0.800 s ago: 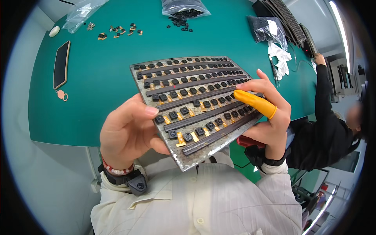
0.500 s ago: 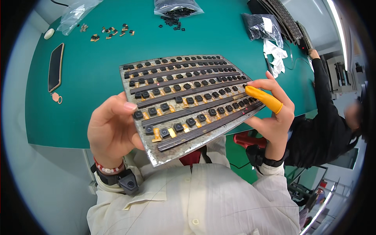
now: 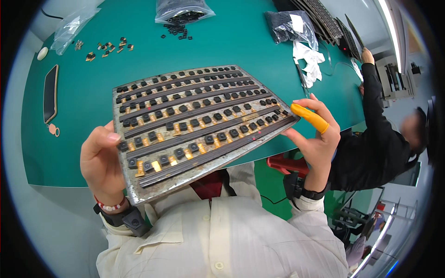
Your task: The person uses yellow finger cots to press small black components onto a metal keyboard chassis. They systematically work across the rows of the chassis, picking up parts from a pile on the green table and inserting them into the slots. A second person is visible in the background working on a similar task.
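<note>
Head view: metal plate [image 3: 157, 189] held up over the near edge of the green table [image 3: 83, 116], in front of the wearer's chest, studded face toward the camera. Long axis runs left to right, climbing from the near left corner, lowest in view, to the right corner; the plate is tilted, not flat. Dark strips [image 3: 204, 155] follow that same line, with rows of small black modules [image 3: 179, 153] on gold tabs [image 3: 140, 168] between them. Left hand [image 3: 99, 157] clamps the left edge, thumb pressed on the upper face, other fingers largely hidden behind or beneath. Right hand [image 3: 317, 143] at the opposite end: thumb and the finger in a yellow finger cot [image 3: 309, 119] parted slightly about the right corner, remaining fingers loosely curled; cannot tell how firmly they press. Phone [image 3: 51, 95] lies on the table, well apart, to the left.
</note>
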### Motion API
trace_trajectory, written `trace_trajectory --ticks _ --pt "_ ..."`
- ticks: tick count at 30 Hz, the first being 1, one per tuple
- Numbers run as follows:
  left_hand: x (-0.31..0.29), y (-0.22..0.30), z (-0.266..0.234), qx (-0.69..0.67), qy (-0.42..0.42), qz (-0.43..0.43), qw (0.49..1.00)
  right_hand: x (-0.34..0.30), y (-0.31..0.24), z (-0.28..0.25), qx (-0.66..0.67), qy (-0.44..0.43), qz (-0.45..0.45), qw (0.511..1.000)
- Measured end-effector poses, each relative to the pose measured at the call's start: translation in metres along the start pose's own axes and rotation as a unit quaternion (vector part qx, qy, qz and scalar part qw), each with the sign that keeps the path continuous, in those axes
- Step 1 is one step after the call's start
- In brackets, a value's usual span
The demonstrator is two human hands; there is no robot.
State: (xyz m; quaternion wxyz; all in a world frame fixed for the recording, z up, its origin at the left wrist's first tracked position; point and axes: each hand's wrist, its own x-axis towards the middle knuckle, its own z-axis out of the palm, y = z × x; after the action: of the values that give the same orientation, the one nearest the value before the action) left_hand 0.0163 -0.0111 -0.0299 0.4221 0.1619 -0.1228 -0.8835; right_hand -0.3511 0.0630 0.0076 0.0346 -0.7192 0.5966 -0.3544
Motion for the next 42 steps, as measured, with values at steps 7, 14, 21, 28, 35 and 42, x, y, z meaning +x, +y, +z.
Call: trace_trajectory --ticks 7,14,21,28,35,42 --pt "-0.001 0.006 0.000 -0.020 -0.009 0.010 1.000 -0.005 0.001 0.000 0.009 0.015 0.011 1.000" --pt "0.001 0.003 0.006 0.044 0.041 0.044 0.997 -0.009 0.006 0.000 0.038 0.027 0.028 0.998" --pt "0.001 0.005 0.006 0.077 0.075 0.071 0.992 -0.007 0.010 0.001 0.051 0.018 0.016 0.998" --pt "0.000 0.009 -0.004 0.084 0.075 0.066 0.991 -0.001 0.009 0.001 0.081 0.003 0.028 0.996" --pt "0.003 0.017 0.001 0.097 0.064 0.035 0.993 0.006 0.013 0.006 0.072 -0.024 -0.020 0.997" --pt "0.005 0.012 0.005 0.106 0.079 0.046 0.990 0.017 0.010 0.004 0.068 -0.086 -0.051 0.993"
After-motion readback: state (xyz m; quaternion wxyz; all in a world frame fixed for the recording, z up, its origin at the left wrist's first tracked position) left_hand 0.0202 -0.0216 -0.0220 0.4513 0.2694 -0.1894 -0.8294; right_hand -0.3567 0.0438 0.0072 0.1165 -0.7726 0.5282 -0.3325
